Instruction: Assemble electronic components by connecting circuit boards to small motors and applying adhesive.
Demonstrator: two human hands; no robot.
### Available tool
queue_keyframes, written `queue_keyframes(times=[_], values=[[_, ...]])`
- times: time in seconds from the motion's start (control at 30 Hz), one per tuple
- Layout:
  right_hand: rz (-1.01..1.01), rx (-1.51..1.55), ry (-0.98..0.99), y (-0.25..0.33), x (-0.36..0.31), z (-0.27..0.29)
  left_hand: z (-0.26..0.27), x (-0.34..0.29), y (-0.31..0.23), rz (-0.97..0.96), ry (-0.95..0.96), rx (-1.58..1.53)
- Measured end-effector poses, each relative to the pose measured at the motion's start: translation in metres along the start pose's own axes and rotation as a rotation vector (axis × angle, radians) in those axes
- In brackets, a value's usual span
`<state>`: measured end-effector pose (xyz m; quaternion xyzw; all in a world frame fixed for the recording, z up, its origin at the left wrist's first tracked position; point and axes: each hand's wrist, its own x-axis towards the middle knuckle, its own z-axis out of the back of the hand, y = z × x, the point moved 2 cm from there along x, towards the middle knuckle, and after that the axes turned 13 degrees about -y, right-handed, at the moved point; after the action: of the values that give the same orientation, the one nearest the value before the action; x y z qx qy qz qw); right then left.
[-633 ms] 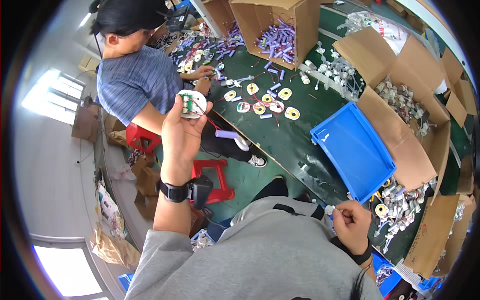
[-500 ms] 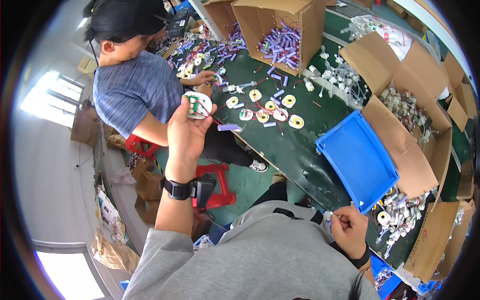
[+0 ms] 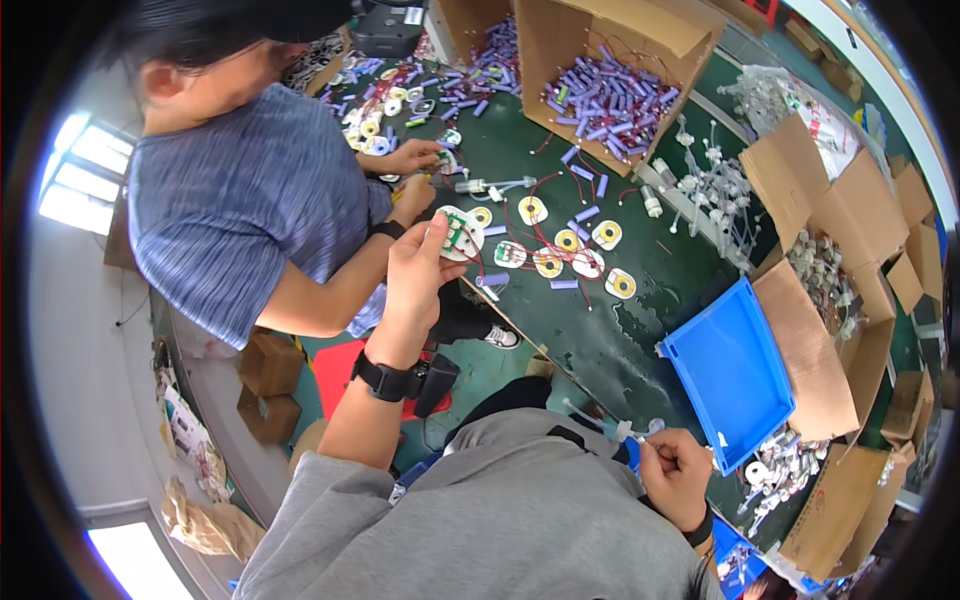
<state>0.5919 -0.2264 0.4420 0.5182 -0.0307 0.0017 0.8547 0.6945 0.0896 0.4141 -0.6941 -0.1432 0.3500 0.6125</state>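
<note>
My left hand (image 3: 415, 285), raised over the table's near edge, pinches a white disc-shaped plate with a green circuit board (image 3: 460, 235). Thin red wires trail from this plate, and a purple cylindrical battery (image 3: 492, 281) is just beside it. Close to my waist, my right hand (image 3: 680, 478) is closed on a small translucent plastic fitting with a thin tube (image 3: 625, 430); the fingers hide part of it. On the green table (image 3: 640, 350) ahead lie several white oval plates with yellow rings (image 3: 567, 241), joined with red wires and purple batteries (image 3: 586, 214).
A co-worker (image 3: 230, 210) at my left handles a similar plate. Beyond stands a cardboard box of purple batteries (image 3: 610, 100). To my right are a blue tray (image 3: 730, 370), an open carton of small motor parts (image 3: 870, 350) and a pile of fittings (image 3: 780, 475). Translucent tubing (image 3: 715, 180) lies farther back.
My left hand has moved right and slightly down with the plate, toward the table. The fitting and tube in my right hand now show more. The whole view has shifted.
</note>
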Motion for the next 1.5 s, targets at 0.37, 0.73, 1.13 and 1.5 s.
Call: queue_keyframes(times=[0.37,0.73,1.13,1.5], values=[[-0.065,-0.003,-0.041,0.006,-0.005,-0.012,-0.026,0.002,0.027,0.457,0.261,-0.305],[-0.139,-0.081,-0.005,-0.011,-0.005,-0.017,-0.006,0.085,0.184,0.721,-0.036,-0.115],[-0.209,-0.095,-0.002,-0.021,0.011,-0.030,0.007,0.113,0.203,0.444,-0.013,0.196],[-0.196,-0.102,0.026,-0.016,0.027,-0.048,-0.005,0.126,0.184,-0.480,0.028,1.031]])
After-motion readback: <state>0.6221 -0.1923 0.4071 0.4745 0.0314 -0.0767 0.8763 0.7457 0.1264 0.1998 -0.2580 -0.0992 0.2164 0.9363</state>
